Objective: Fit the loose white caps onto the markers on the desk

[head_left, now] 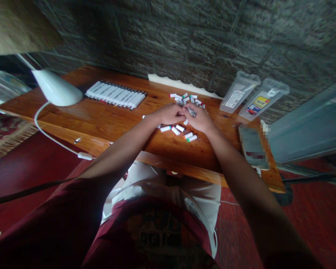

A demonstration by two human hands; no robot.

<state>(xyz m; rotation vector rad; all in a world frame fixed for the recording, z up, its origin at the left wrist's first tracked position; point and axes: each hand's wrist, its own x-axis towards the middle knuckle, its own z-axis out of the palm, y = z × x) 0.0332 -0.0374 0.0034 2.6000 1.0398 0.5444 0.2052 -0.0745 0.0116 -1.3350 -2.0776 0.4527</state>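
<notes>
While I look down from far away, my left grip (168, 114) and right grip (197, 118) touch each other over the wooden table (100, 127). The right grip is closed narrow on a short shiny marker (192, 112). The left grip is curled up too, but I cannot tell if it holds anything. Short white markers (179, 129) lie in a loose pile around both grips, some above them and some below. A neat row of long white markers (114, 95) lies to the left. Two clear plastic packs (239, 91) sit by the stone wall (212, 37), near a blurred flat thing (253, 145).
</notes>
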